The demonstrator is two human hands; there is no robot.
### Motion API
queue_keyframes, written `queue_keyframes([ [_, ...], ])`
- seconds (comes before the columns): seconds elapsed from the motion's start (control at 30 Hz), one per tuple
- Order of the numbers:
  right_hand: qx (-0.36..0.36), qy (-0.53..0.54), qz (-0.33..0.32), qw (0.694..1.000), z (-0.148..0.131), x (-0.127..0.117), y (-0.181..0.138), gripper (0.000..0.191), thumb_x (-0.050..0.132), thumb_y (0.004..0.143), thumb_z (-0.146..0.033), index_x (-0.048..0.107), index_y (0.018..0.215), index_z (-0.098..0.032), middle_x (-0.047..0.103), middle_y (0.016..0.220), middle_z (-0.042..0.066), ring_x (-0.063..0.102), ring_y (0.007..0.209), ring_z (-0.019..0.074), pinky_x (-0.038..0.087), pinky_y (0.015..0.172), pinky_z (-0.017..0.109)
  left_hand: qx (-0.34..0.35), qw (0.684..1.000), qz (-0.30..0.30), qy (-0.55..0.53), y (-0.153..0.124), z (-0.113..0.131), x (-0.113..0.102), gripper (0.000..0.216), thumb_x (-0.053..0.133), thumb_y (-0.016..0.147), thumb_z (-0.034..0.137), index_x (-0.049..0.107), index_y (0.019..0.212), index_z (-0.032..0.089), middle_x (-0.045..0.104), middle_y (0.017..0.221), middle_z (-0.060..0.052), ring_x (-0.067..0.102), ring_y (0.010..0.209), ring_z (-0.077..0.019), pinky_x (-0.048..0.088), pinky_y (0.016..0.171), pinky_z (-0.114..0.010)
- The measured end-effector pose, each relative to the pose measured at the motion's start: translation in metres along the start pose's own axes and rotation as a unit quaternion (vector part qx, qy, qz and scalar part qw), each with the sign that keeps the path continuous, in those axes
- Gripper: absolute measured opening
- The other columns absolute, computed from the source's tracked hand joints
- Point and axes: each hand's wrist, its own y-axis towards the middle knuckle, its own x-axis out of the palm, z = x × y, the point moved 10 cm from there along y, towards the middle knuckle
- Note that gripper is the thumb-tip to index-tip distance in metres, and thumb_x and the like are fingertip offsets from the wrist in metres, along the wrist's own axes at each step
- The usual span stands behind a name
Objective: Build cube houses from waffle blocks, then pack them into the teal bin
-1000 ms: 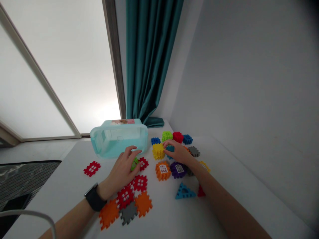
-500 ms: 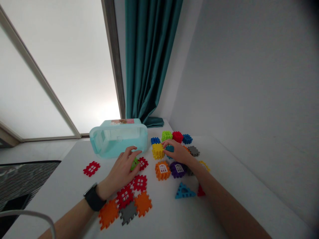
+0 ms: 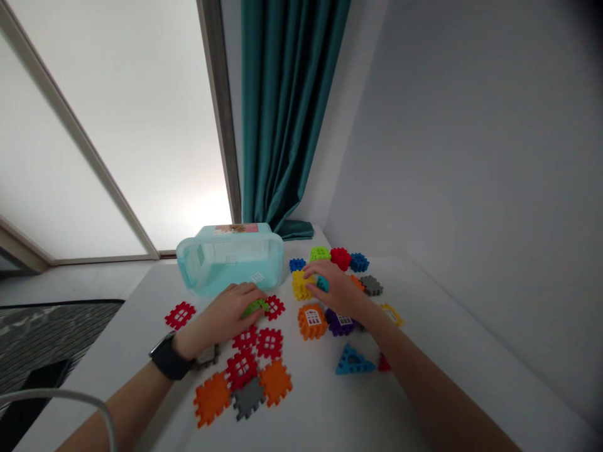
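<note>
My left hand (image 3: pixel 221 314), with a dark watch at the wrist, curls over a green notched building piece (image 3: pixel 255 307). Thumb and fingers close about it and partly hide it. Beside it lies a red window piece (image 3: pixel 274 307). My right hand (image 3: pixel 336 287) is at the right side of a yellow stack of pieces (image 3: pixel 300 287), thumb and forefinger apart with yellow showing between them. A teal piece (image 3: pixel 323 283) is half hidden under that palm. Close below are an orange stack (image 3: pixel 311 321) and a purple stack (image 3: pixel 340 322), each with a white window on top.
A clear turquoise bin (image 3: pixel 230 263) lies on its side at the back left. Red, orange and grey pieces (image 3: pixel 249 397) lie at the front. A blue triangle (image 3: pixel 353 361) is near my right forearm. Green, red and blue stacks (image 3: pixel 340 258) stand at the back, near the wall.
My left fingers have lowered and closed on the green piece, which now lies flatter. My right hand has shifted slightly left onto the yellow stack. The view has moved a little.
</note>
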Motion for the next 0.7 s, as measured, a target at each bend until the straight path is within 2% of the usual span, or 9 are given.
queue_keyframes([
  [0.07,-0.018,-0.018,-0.013,1.000,-0.016,0.006,0.000,0.012,0.059,0.089,-0.017,0.062,0.099,-0.023,0.070,0.114,0.009,0.064,0.110,0.0265,0.048,0.101,0.050,0.009,0.999,-0.038,-0.006,-0.003,-0.004,-0.001,0.024,0.050,0.099,0.036,0.067,0.112,0.025,0.068,0.105,-0.006,0.066,0.095,-0.0224,0.047,0.082,-0.032],
  [0.17,-0.041,-0.033,-0.033,0.998,-0.031,0.016,-0.001,0.013,0.058,0.090,-0.016,0.063,0.101,-0.022,0.069,0.115,0.010,0.062,0.113,0.0273,0.047,0.101,0.051,-0.004,0.998,-0.057,0.008,-0.007,-0.017,-0.006,0.024,0.053,0.097,0.035,0.067,0.113,0.025,0.070,0.107,-0.006,0.067,0.093,-0.0226,0.046,0.082,-0.032],
  [0.37,-0.061,-0.036,-0.045,0.996,-0.040,0.027,-0.001,0.014,0.058,0.090,-0.016,0.063,0.101,-0.022,0.069,0.113,0.009,0.062,0.112,0.0270,0.048,0.099,0.048,-0.018,0.998,-0.067,0.011,-0.015,-0.035,-0.015,0.023,0.056,0.094,0.035,0.068,0.111,0.025,0.070,0.106,-0.006,0.068,0.091,-0.0221,0.047,0.081,-0.031],
  [0.47,-0.063,-0.053,-0.054,0.995,-0.047,0.031,-0.002,0.012,0.057,0.091,-0.015,0.063,0.099,-0.021,0.070,0.111,0.009,0.061,0.111,0.0271,0.046,0.100,0.048,-0.037,0.995,-0.096,0.011,-0.018,-0.042,-0.015,0.019,0.057,0.093,0.032,0.068,0.106,0.023,0.070,0.102,-0.005,0.067,0.087,-0.0208,0.048,0.078,-0.030],
  [0.6,-0.086,-0.074,-0.090,0.989,-0.066,0.045,-0.005,0.012,0.056,0.093,-0.015,0.063,0.102,-0.020,0.069,0.111,0.009,0.060,0.110,0.0262,0.044,0.101,0.048,-0.059,0.985,-0.162,0.011,-0.023,-0.037,-0.007,0.013,0.061,0.089,0.026,0.067,0.099,0.022,0.067,0.103,-0.005,0.065,0.087,-0.0191,0.048,0.076,-0.027],
  [0.7,-0.104,-0.084,-0.106,0.985,-0.080,0.055,-0.008,0.013,0.056,0.095,-0.016,0.065,0.104,-0.020,0.069,0.111,0.009,0.060,0.110,0.0257,0.044,0.102,0.047,-0.073,0.979,-0.184,0.048,-0.025,-0.030,0.000,0.017,0.072,0.081,0.026,0.068,0.097,0.023,0.064,0.106,-0.004,0.065,0.089,-0.0201,0.049,0.079,-0.029],
])
